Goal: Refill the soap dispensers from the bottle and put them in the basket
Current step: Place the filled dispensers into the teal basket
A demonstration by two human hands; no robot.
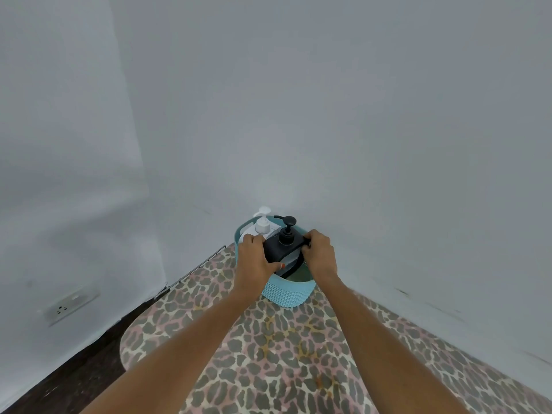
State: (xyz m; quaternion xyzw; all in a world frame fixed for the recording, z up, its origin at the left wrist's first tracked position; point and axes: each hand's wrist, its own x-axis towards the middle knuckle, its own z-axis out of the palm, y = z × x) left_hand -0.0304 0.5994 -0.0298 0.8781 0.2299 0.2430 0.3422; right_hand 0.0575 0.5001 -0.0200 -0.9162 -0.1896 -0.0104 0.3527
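A light blue woven basket stands at the far end of the leopard-print board, against the wall. A black soap dispenser with a black pump sits in the basket's mouth. My left hand grips its left side and my right hand grips its right side. Behind it, a white pump dispenser stands inside the basket. The lower parts of both dispensers are hidden by the basket and my hands. No refill bottle is in view.
The leopard-print ironing board runs from the basket toward me, with a metal rack at its far left edge. Grey walls meet behind the basket. A wall socket sits low left, above dark floor.
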